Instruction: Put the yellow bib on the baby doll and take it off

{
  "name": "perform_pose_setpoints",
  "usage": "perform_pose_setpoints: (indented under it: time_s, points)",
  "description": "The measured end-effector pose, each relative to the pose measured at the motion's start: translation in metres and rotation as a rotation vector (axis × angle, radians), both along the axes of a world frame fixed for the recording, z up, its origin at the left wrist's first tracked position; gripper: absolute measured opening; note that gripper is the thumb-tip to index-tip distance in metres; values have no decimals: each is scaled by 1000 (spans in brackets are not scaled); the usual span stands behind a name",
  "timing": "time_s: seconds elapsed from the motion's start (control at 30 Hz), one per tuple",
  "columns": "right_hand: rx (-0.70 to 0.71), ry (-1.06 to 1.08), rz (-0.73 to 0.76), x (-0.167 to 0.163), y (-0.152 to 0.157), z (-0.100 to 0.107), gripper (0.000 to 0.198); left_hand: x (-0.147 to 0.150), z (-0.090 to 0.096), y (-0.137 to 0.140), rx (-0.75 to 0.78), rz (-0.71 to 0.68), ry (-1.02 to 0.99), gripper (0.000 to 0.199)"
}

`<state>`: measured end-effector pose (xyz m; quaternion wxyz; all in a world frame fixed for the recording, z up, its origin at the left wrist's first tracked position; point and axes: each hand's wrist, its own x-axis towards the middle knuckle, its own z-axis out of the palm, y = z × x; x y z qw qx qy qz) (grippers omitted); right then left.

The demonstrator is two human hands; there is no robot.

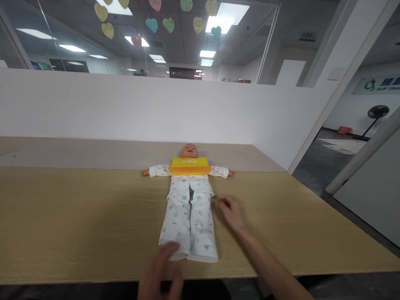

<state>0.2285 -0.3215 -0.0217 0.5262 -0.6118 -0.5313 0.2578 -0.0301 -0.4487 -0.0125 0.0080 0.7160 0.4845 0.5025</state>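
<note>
Well, head view: doll (189, 151) on its back, midway along the table (93, 225), long axis running straight away from the wearer, head far, trousers (201, 221) near, arms flung sideways. Right hand (230, 208) just right of the hip, fingers loosely bent, nothing in them; shirt (200, 183) hem lies just left of the fingertips, contact unclear. Left hand (161, 268), blurred, fingers spread and unladen, overlaps the left-side cuff; touching or above, can't tell. Right is nearer the hem, left nearer the cuffs. Writing: bib (189, 163) bears a white citrus-like print, tiny lettering beneath illegible; doorway sign (386, 84), green logo, blue characters cut off; heart notes (151, 25) unreadable. No legible brand.
</note>
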Motion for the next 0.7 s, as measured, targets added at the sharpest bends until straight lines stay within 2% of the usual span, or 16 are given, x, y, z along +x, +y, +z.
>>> perform_pose_setpoints:
  time_s: [0.07, 0.13, 0.23, 0.37, 0.47, 0.57, 0.7]
  points:
    - [-15, 71, -37, 6, 20, 10, 22, -7, 33, 42, -84, -65, -96, 24]
    - [-10, 145, -76, 12, 46, 22, 19, -10, 60, 93, -211, -42, -201, 25]
    - [10, 330, -102, 17, 93, 41, 12, -12, 81, 177, -325, -18, -467, 25]
    - [-58, 533, -103, 19, 158, 53, 5, -9, 78, 275, -426, -34, -680, 20]
    - [-132, 576, -94, 16, 201, 53, 4, -3, 71, 330, -601, -25, -841, 18]
    - [-235, 613, -31, 11, 233, 50, 6, 7, 64, 368, -777, -42, -950, 19]
    - [-398, 664, 53, 4, 264, 48, 15, 22, 57, 399, -988, -155, -949, 26]
